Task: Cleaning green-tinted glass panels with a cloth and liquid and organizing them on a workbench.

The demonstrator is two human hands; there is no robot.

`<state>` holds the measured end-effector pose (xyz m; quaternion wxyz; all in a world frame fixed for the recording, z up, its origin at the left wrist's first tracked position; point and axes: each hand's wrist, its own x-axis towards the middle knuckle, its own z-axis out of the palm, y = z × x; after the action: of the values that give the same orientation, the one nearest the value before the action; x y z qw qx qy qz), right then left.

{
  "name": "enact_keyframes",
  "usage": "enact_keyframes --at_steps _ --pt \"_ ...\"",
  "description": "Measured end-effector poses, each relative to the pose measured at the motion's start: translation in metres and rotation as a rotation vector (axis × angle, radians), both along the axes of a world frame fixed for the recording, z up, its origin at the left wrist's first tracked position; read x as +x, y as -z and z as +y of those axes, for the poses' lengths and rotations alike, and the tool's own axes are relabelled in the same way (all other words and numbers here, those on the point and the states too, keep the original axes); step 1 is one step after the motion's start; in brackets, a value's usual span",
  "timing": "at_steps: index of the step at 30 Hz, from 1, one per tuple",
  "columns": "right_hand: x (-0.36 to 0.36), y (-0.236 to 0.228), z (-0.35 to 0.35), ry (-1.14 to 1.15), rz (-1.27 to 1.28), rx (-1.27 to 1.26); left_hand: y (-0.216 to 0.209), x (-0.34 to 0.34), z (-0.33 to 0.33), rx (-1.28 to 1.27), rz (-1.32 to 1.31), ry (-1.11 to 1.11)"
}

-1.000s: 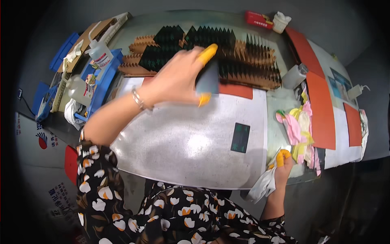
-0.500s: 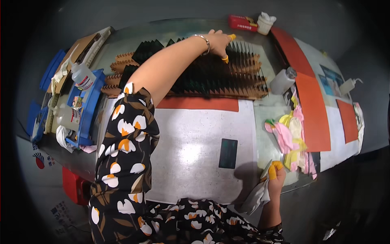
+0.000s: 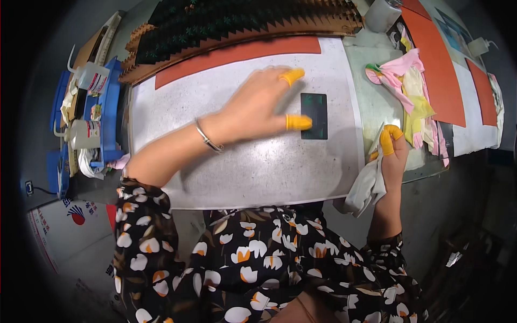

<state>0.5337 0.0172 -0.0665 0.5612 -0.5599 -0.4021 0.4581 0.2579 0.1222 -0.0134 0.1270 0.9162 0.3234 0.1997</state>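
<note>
My left hand (image 3: 258, 105) hovers over the white sheet (image 3: 242, 172), thumb and index finger spread and wearing yellow finger cots. Nothing is in it. Its thumb tip is at the left edge of a small dark rectangular glass-like panel (image 3: 314, 118), which lies flat; I cannot tell whether they touch. At the right, my right hand (image 3: 394, 153), also in yellow finger cots, is closed on a white cloth (image 3: 366, 185) that hangs down past the table edge. A thin pale pointed edge shows above its fingers.
Racks of dark panels (image 3: 215, 32) stand at the back behind an orange strip (image 3: 237, 56). To the left, a blue tray (image 3: 111, 113) holds squeeze bottles (image 3: 91, 78). Pink and yellow cloths (image 3: 417, 110) lie right, near a grey bottle (image 3: 382, 15) and orange sheets (image 3: 436, 81).
My left hand has come back from the racks to the small panel on the sheet. The view has tilted down toward me. My right hand still grips the cloth.
</note>
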Motion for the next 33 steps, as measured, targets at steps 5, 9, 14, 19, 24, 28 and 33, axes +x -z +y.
enact_keyframes --at_steps 5,9,14,19,24,28,33 --pt "-0.001 0.002 0.007 -0.034 0.017 0.089 0.029 0.015 -0.026 -0.008 0.004 -0.074" --pt "-0.003 0.002 0.01 -0.018 0.044 0.046 0.036 0.03 -0.02 -0.074 0.007 -0.074" --pt "-0.002 0.005 0.013 -0.029 0.06 0.038 0.034 0.04 -0.022 -0.219 0.102 -0.157" --pt "-0.003 -0.006 0.023 -0.05 -0.013 0.091 0.022 0.036 -0.02 -0.156 0.026 -0.139" --pt "-0.009 -0.001 0.008 -0.04 -0.025 0.042 -0.015 0.017 -0.021 -0.201 -0.049 -0.025" --pt "-0.004 -0.005 -0.011 -0.023 -0.024 0.064 -0.095 -0.018 0.052 0.158 -0.036 -0.164" --pt "-0.002 0.009 -0.005 -0.044 -0.005 0.028 -0.109 -0.052 0.179 0.188 0.316 -0.429"
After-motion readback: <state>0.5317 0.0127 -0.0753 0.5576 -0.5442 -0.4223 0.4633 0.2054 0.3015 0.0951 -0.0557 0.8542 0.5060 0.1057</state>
